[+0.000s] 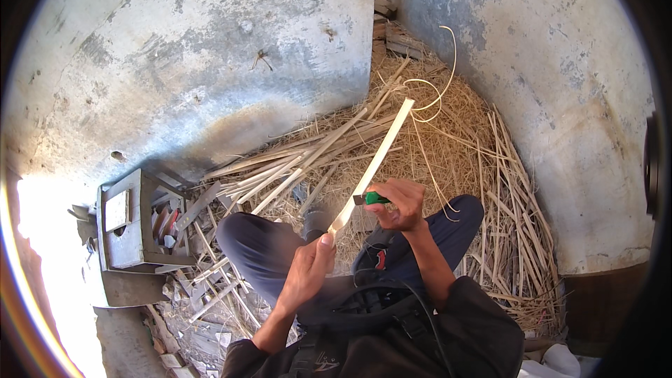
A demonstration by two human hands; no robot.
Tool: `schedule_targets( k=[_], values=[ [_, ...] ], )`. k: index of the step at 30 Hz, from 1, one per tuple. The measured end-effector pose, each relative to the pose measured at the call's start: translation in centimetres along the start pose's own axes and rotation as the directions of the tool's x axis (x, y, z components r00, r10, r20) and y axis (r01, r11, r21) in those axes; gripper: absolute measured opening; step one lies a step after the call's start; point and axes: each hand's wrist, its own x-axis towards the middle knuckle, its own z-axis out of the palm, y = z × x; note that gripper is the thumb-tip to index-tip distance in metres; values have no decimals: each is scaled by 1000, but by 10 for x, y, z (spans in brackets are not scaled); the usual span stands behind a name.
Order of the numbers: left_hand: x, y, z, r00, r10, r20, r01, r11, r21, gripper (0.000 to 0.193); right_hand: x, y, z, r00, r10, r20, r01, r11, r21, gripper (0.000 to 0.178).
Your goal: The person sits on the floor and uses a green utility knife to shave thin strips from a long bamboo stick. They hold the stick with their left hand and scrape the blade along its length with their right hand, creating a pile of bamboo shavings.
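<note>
My left hand (313, 264) is closed round the lower end of a pale flat bamboo strip (384, 150), its thumb lying along the strip. The strip slants away from me, up and to the right. In my right hand (403, 206) is a knife with a green handle (376, 198). Its short dark blade rests against the strip, a little above my left hand. Thin curled shavings (439, 91) hang off the strip's far end.
Loose bamboo sticks (308, 157) lie ahead to the left, and a bundle of slats (514, 217) lines the right wall. Fine shavings (448, 133) cover the corner floor. A worn wooden box (126, 220) stands at left. Walls (210, 42) close in ahead.
</note>
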Motion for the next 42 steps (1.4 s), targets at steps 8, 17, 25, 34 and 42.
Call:
schedule_targets(
  k=[8,17,25,34,42],
  values=[
    [-1,-12,-2,999,-34,11,34,999,-19,60,-4,8,3,998,58,-18,-57,998,24,36],
    [-15,-23,2,996,-81,44,81,997,-11,63,-1,74,-26,930,332,-156,-334,942,13,37],
    [-15,-25,-1,997,-53,-52,58,993,105,59,-9,76,-24,713,566,413,-652,319,688,29],
    [-7,-6,2,987,93,-134,-66,979,192,43,-28,44,-4,756,638,146,-616,618,488,37],
    [0,18,3,974,168,-154,-131,966,224,40,-23,-20,8,920,339,196,-390,839,379,49]
  ],
)
